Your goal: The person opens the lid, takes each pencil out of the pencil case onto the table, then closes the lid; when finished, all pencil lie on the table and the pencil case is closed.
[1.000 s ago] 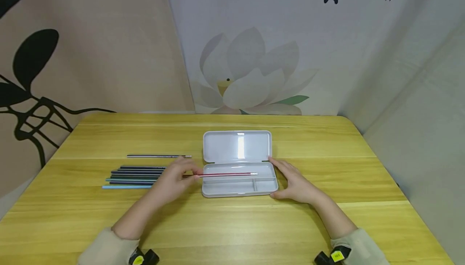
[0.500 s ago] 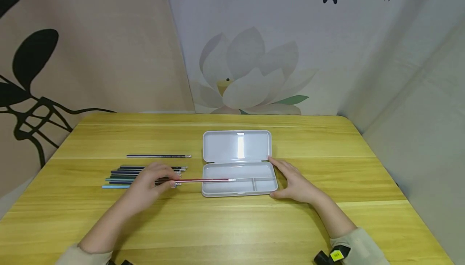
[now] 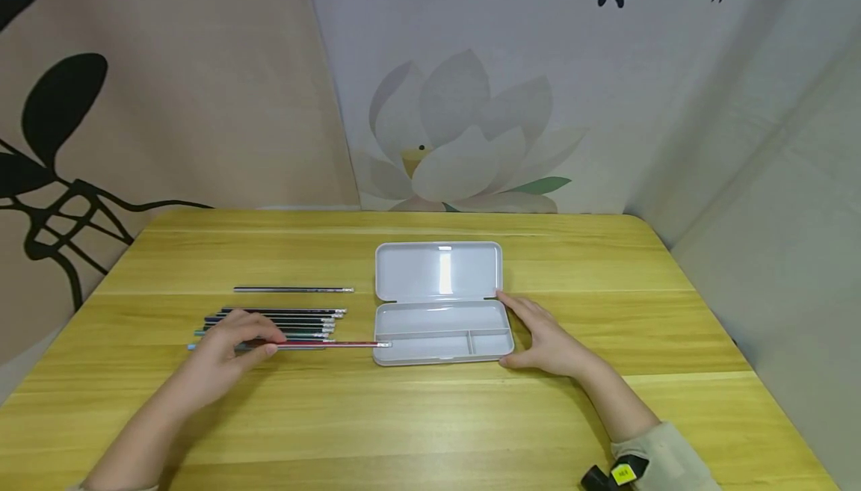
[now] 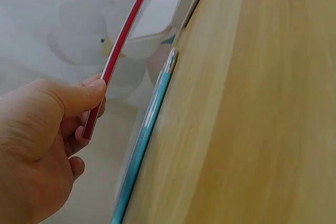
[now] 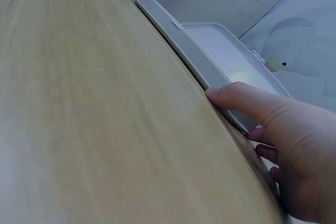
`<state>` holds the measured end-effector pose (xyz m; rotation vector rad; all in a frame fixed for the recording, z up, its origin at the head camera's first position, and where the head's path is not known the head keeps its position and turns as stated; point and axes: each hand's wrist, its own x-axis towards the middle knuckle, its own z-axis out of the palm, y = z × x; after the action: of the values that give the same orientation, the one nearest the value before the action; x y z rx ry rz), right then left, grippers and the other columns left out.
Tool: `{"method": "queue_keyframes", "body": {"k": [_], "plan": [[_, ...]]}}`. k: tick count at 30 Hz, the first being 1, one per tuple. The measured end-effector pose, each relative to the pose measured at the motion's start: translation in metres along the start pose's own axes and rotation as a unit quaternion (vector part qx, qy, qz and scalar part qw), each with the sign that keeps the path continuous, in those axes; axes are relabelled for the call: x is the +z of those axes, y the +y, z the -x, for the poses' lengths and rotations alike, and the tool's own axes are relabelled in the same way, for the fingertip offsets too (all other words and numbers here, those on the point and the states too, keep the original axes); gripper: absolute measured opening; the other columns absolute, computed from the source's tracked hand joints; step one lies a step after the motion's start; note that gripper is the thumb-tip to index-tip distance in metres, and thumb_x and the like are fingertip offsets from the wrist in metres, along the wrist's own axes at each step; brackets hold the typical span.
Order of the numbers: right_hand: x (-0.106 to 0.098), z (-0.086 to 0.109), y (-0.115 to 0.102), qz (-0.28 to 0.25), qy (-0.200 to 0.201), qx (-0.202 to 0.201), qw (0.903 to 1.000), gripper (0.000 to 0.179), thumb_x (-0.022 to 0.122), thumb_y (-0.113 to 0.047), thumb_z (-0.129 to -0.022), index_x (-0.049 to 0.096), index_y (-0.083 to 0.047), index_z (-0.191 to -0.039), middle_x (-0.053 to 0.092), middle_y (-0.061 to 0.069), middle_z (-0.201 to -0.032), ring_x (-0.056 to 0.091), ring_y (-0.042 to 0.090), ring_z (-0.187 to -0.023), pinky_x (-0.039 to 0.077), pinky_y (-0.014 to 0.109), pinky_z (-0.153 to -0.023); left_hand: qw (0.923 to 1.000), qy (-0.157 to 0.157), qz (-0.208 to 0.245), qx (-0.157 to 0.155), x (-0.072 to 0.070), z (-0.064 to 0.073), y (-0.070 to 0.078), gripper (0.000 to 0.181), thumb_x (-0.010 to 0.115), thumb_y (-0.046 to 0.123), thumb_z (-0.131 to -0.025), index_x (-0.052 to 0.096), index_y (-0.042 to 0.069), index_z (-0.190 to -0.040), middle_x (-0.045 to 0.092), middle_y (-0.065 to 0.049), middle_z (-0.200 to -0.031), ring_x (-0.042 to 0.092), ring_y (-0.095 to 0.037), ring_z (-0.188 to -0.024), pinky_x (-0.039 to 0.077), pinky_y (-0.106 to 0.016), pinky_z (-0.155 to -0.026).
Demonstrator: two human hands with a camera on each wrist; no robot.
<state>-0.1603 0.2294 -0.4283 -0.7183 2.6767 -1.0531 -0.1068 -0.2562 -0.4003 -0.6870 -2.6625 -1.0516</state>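
Observation:
My left hand (image 3: 232, 345) pinches a red pencil (image 4: 123, 32) near one end between thumb and fingers. Its eraser end points right and overlaps the left edge of an open white pencil case (image 3: 417, 317) in the head view. Beneath the hand lie several dark and blue pencils (image 3: 303, 310), side by side; a light blue pencil (image 4: 144, 135) shows in the left wrist view, below the red one. My right hand (image 3: 548, 341) grips the right end of the case, thumb at the front corner and fingers toward the hinge. The case's compartments hold nothing.
One dark pencil (image 3: 292, 289) lies apart behind the row. The case's raised lid (image 3: 410, 270) leans back behind its tray. The wooden table (image 3: 430, 424) ends at a printed curtain (image 3: 269, 102), and another curtain (image 3: 773, 177) hangs along the right side.
My left hand has moved left and toward me with the red pencil, drawing it from over the case to over the pencil row. The right hand and the case have stayed put.

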Motion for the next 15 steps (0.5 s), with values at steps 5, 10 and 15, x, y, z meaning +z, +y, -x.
{"method": "queue_keyframes", "body": {"k": [5, 10, 15], "plan": [[0.0, 0.0, 0.001, -0.002, -0.001, 0.002, 1.0, 0.102, 0.086, -0.034, -0.069, 0.027, -0.024, -0.152, 0.034, 0.009, -0.148, 0.028, 0.037, -0.134, 0.022, 0.063, -0.103, 0.9998, 0.01, 0.005, 0.016, -0.005, 0.008, -0.01, 0.027, 0.072, -0.007, -0.079, 0.072, 0.016, -0.093, 0.065, 0.002, -0.099, 0.047, -0.006, -0.091, 0.04, -0.021, -0.07], [0.001, 0.0, 0.001, -0.002, -0.003, 0.004, 1.0, 0.102, 0.086, -0.034, -0.069, 0.027, -0.024, -0.152, 0.033, 0.01, -0.149, 0.027, 0.037, -0.135, 0.023, 0.063, -0.103, 0.9997, 0.017, 0.008, 0.013, -0.01, 0.015, -0.019, 0.03, 0.072, -0.009, -0.078, 0.072, 0.016, -0.093, 0.065, 0.002, -0.098, 0.047, -0.005, -0.093, 0.037, -0.017, -0.075], [0.001, 0.0, 0.001, -0.002, -0.002, 0.004, 1.0, 0.102, 0.086, -0.033, -0.069, 0.027, -0.024, -0.152, 0.033, 0.01, -0.149, 0.027, 0.037, -0.135, 0.022, 0.063, -0.103, 0.9997, 0.009, 0.002, -0.024, -0.019, 0.023, -0.027, 0.027, 0.07, -0.005, -0.082, 0.072, 0.018, -0.094, 0.063, 0.003, -0.101, 0.046, -0.002, -0.096, 0.038, -0.013, -0.076]]}}
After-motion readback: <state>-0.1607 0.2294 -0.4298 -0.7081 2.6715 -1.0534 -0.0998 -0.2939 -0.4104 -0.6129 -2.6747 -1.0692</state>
